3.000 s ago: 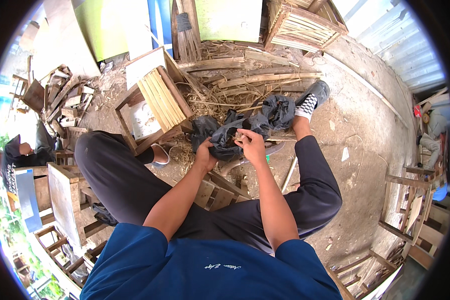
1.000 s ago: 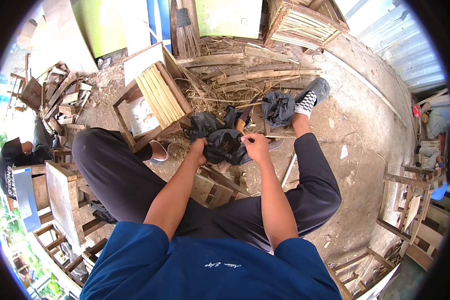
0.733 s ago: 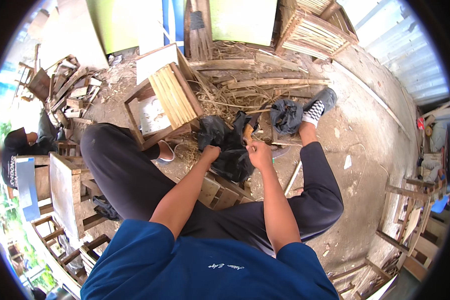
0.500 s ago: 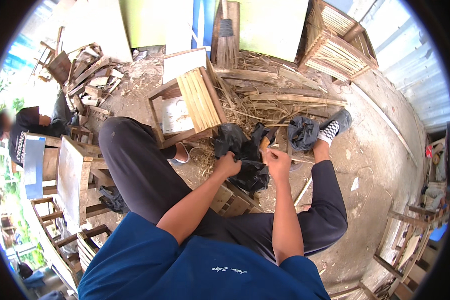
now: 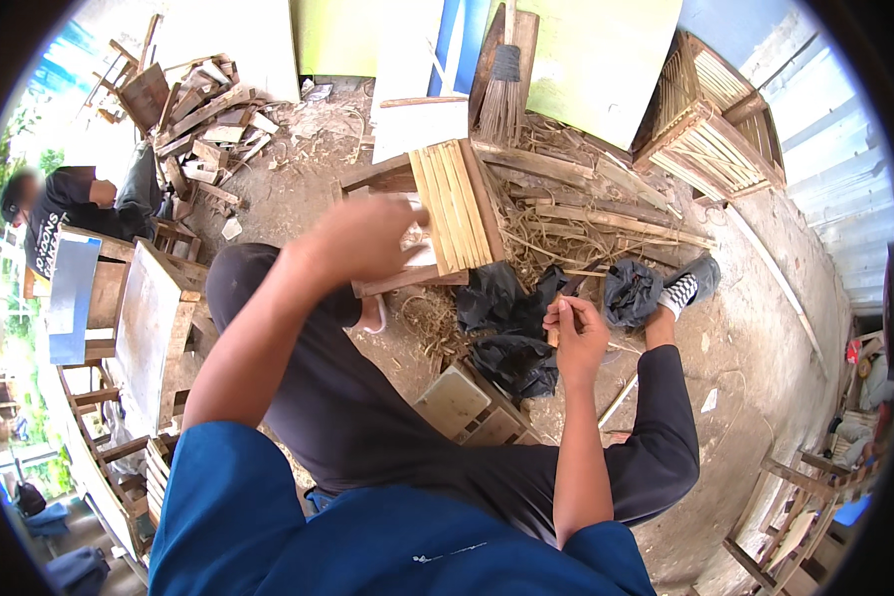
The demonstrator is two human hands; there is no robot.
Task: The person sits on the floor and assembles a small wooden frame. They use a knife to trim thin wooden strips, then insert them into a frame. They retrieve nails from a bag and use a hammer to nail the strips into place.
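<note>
Left hand (image 5: 362,238) at 10 o'clock from right hand (image 5: 581,338). Can't tell whether either's fingers (image 5: 588,316) grip anything. Black plastic bag (image 5: 516,368) at right's 8.

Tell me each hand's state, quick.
Left hand: motion-blurred; open or closed, cannot tell.
Right hand: curled; whether it grips anything is unclear.

I am holding my left forearm (image 5: 268,318) raised, slanting toward the slatted stool (image 5: 457,209), and my left hand (image 5: 379,236) is showing blurred across the stool's left side. My right forearm (image 5: 583,447) is stretching out in front of me, my right hand (image 5: 583,338) bending its fingers beside the thumb, nearer me and rightward of the stool.
</note>
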